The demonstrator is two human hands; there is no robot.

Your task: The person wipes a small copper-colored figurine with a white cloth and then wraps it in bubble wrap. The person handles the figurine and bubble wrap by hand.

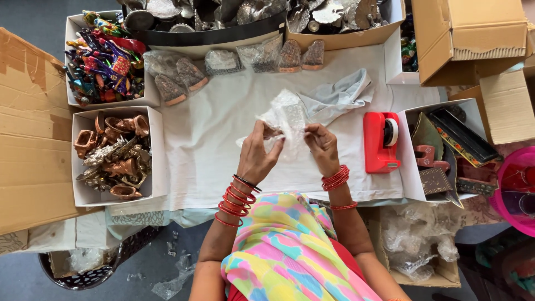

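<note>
Bubble wrap (287, 117), one piece, pinched in two hands (290, 151)

Red bangles (238, 200) on both wrists (pastel multicoloured drape (290, 251) below).

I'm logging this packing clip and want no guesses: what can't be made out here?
Head view only:
- Item between left hand and right hand: hidden by bubble wrap.
- Wrapped pieces at the top: blurred by plastic.
- Pink tub: cut off by the right edge.
- Metal ornaments: cropped by the top edge.
</note>
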